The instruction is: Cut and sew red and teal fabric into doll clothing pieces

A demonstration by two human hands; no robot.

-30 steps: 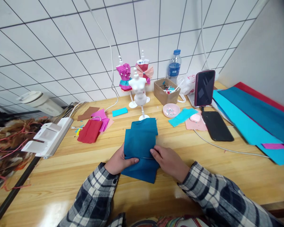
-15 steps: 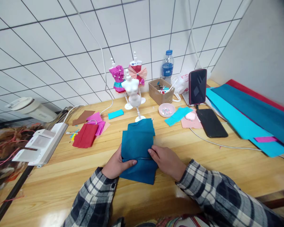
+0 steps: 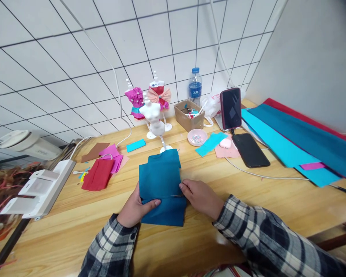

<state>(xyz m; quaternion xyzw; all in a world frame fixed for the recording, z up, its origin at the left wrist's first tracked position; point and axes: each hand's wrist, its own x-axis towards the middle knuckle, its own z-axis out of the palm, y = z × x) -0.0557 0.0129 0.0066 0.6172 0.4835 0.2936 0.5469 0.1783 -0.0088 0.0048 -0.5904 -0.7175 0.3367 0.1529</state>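
Dark teal fabric [image 3: 160, 177] lies in overlapping pieces in front of me, with a straight line running across its lower part. My left hand [image 3: 137, 207] grips its left edge, thumb lying on top and fingers underneath. At the right edge my right hand [image 3: 200, 196] is closed, thumb and forefinger together. From it a thin, dark metallic blade points left along the line; this looks like scissors [image 3: 177, 196], whose handles my hand hides. Just beyond the fabric stands a bare white mini dress form [image 3: 153, 117].
Behind are two dressed mini forms, a cardboard box [image 3: 189, 117], a bottle [image 3: 195, 86] and a pink bead dish [image 3: 197, 137]. Red fabric [image 3: 98, 175] and a power strip [image 3: 42, 190] lie left. Phones [image 3: 251, 150] and long fabric sheets [image 3: 302, 134] occupy the right.
The view has shifted slightly, so the background sits further left. My left hand and the fabric have moved a little left, away from my right hand. Both grips are kept.
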